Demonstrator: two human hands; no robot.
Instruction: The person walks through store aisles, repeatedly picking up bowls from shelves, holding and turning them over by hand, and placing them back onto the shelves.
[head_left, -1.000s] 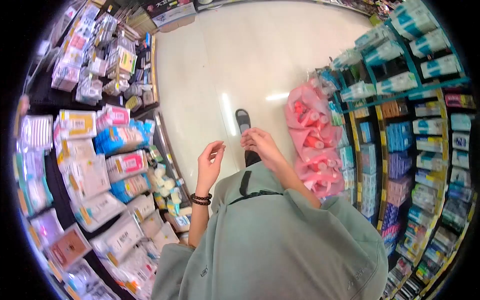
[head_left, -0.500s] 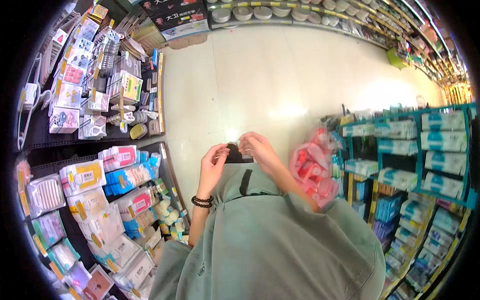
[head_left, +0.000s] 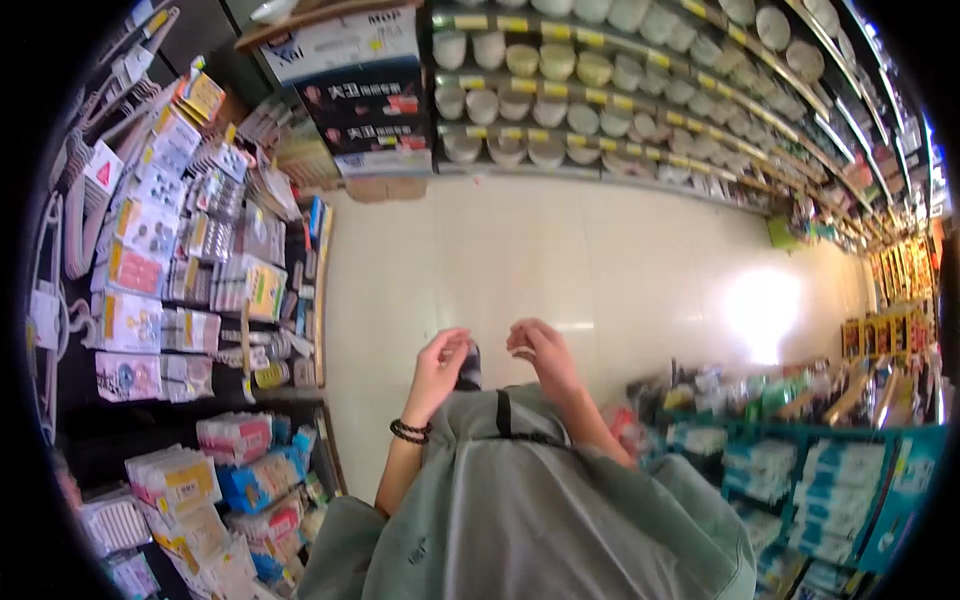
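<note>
Both of my hands are raised in front of my grey-green top [head_left: 540, 490], above the pale tiled floor. My left hand [head_left: 440, 365], with a dark beaded bracelet [head_left: 410, 432] on its wrist, has loosely bent fingers and nothing visible in it. To its right, my right hand [head_left: 545, 355] is half curled, thumb and fingers apart, also with nothing visible in it. A gap separates the two hands, and neither touches a shelf. Part of a dark shoe [head_left: 469, 368] shows beside my left hand.
Packaged goods [head_left: 185, 485] and hanging packs [head_left: 140, 270] fill the left racks. Stacked mop boxes [head_left: 375, 100] and shelves of bowls [head_left: 545, 105] stand ahead. A teal rack [head_left: 840, 500] with packets is at right, a pink item [head_left: 627, 432] beside it. Tiled floor [head_left: 500, 260] lies between.
The view has tilted up, bringing more bowl shelves and the mop boxes into sight. My hands have moved slightly apart and sit lower in the picture.
</note>
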